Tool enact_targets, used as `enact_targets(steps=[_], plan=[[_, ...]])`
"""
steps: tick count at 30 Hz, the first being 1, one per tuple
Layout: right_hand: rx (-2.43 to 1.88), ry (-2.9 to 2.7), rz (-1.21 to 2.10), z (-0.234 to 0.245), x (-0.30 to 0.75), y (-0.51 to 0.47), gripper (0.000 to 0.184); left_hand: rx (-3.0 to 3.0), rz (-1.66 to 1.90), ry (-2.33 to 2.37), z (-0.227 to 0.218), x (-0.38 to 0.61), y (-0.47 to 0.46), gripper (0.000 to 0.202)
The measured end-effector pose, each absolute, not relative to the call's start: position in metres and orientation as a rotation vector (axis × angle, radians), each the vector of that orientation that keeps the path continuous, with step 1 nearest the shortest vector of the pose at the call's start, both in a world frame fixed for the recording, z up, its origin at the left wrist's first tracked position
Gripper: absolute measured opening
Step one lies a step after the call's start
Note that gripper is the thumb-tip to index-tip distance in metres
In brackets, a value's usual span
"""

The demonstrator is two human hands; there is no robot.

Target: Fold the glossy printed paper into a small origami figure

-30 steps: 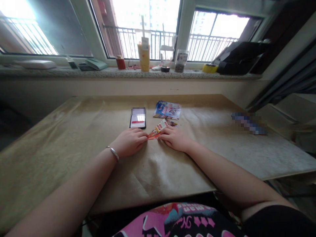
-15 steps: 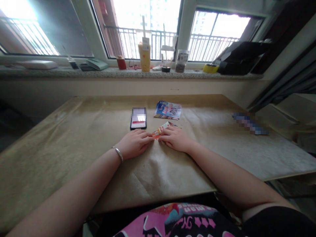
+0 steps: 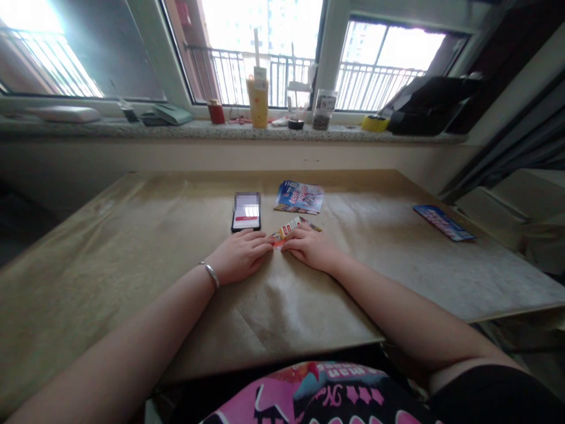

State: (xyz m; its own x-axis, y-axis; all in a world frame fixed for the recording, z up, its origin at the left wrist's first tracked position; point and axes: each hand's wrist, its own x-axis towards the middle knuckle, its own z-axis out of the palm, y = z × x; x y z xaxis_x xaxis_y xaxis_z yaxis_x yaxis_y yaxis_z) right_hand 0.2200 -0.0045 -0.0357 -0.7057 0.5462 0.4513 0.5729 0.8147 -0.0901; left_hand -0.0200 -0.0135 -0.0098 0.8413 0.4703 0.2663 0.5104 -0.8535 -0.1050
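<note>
A person sits at a cloth-covered table [image 3: 185,306] with a small printed paper [image 3: 291,227] between both hands, near the middle. The paper looks folded, though the fingers hide much of it. The left hand [image 3: 242,254] lies palm down, its fingertips at the paper's left end. The right hand [image 3: 311,248] bends its fingers over the near side. Neither hand is spread wide; whether either pinches the paper or only presses it against the table cannot be told.

The likeliest trouble is slipping: if one hand presses harder than the other, the paper may skew and an edge may end up crooked. The cover has soft ripples just in front of the hands, so pressing over one could leave a crease uneven. Glossy paper, as this seems to be, may also spring open if the fingers lift early.

The phone [image 3: 246,219] lies just beyond the left hand, and a forward sweep of those fingers could nudge it. The stack of leaflets [image 3: 300,198] sits beyond the paper, where a long reach might fan it out. Another leaflet [image 3: 444,222] lies well apart, toward the right end.
</note>
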Motion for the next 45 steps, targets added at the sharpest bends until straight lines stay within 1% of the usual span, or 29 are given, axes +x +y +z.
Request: enact_targets(steps=[4, 13, 29, 37, 45], plan=[[-0.863, -2.535, -0.063, -0.036, 0.213, -0.006, 0.021, -2.844, -0.333, -0.774, -0.011, -0.02, -0.012, 0.033], [-0.8, -2.62, -0.227, -0.029, 0.222, -0.003, 0.022, -2.923, -0.322, -0.868, -0.02, -0.009, -0.018, 0.034], [-0.744, -2.675, -0.237, -0.024, 0.236, 0.0, 0.017, -2.891, -0.332, -0.836, -0.021, -0.008, -0.019, 0.037], [-0.755, -2.662, -0.227, -0.029, 0.239, 0.001, 0.022, -2.893, -0.37, -0.799, -0.017, -0.006, -0.018, 0.033], [-0.78, -2.685, -0.204, -0.028, 0.243, 0.003, 0.02, -2.907, -0.373, -0.802, -0.019, -0.009, -0.016, 0.034]])
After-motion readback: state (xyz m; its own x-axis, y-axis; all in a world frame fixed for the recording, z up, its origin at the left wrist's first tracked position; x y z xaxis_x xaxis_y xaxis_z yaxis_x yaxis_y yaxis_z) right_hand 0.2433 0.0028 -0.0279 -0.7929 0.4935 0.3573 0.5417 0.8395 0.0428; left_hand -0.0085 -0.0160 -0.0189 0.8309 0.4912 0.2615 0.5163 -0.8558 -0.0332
